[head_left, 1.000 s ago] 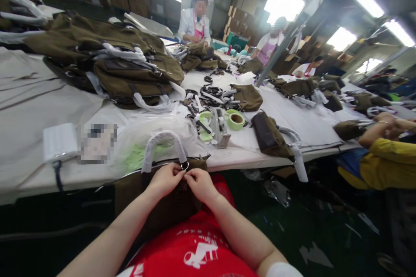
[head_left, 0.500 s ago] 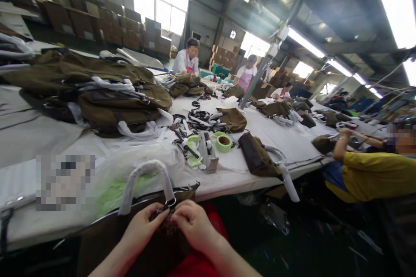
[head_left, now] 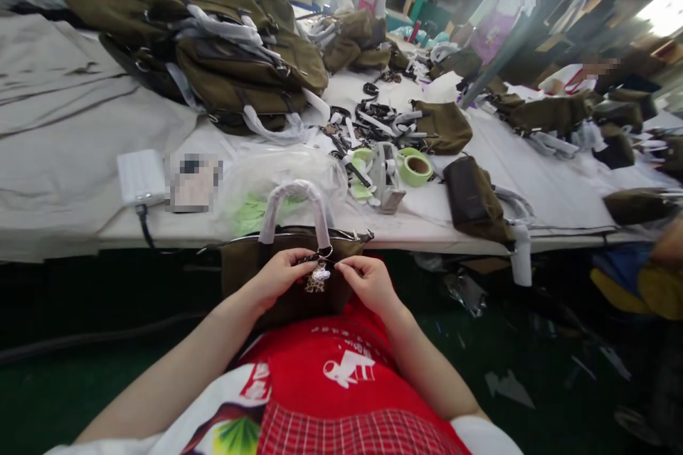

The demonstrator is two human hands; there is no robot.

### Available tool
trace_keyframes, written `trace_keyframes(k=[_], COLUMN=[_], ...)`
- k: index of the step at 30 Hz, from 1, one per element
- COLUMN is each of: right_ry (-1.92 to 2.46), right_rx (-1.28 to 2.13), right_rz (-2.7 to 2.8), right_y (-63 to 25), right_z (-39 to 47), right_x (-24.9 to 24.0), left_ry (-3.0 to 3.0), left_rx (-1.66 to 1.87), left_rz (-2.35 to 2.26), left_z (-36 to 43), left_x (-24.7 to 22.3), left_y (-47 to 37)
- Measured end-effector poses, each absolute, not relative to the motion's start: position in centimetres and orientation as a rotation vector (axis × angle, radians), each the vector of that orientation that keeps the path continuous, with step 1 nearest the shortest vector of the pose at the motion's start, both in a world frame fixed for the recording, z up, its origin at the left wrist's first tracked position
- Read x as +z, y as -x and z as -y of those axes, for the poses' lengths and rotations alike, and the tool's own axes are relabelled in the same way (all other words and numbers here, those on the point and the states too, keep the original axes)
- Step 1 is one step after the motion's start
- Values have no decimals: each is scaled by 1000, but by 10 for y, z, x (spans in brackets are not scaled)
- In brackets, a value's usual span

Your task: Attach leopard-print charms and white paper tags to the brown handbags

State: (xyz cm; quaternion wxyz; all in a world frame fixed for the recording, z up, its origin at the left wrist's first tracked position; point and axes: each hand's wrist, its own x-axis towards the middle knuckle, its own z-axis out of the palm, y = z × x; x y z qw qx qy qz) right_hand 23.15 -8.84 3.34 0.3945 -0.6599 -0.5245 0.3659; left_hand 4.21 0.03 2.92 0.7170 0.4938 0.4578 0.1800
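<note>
Against the near edge of the surface (head_left: 80,217), the olive handbag (head_left: 240,266) stands upright between your apron (head_left: 346,348) and the surface, its wrapped handle (head_left: 321,224) arching above the zip. A metal ring (head_left: 325,252) sits at the foot of that handle, with a patterned charm (head_left: 314,285) hanging just below it on the bag's front. Your left hand (head_left: 284,274) has its grip closed on a dark strap (head_left: 306,257) beside the ring. Your right hand (head_left: 372,286) has thumb and finger drawn together on the other side; what lies between them is too small to tell. For fine work like this, let the left grip steady the strap while the right makes small movements close to the ring. Pull lightly, since a hard tug could twist the ring or tip the soft bag. Mind that the charm doesn't snag, and watch the handle's loose wrapping. The green tape roll (head_left: 413,180) lies farther in, well apart from both hands.
</note>
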Motion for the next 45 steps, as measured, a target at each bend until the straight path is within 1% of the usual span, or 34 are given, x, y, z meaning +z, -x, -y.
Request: trace_keyframes(k=[9, 29, 37, 45], right_ry=[1656, 1603, 1599, 1722], right_rx=[1011, 1000, 942, 830], right_rz=[1250, 1261, 1471, 1692], right_y=[-234, -231, -231, -229], right_z=[85, 82, 77, 75], right_x=[26, 24, 26, 33], left_ry=[-925, -797, -715, -651], left_rx=[400, 385, 369, 380], left_rz=[-966, -900, -854, -814], left_z=[-1, -2, -4, -2], left_x=[24, 30, 27, 25], left_y=[-41, -40, -38, -37])
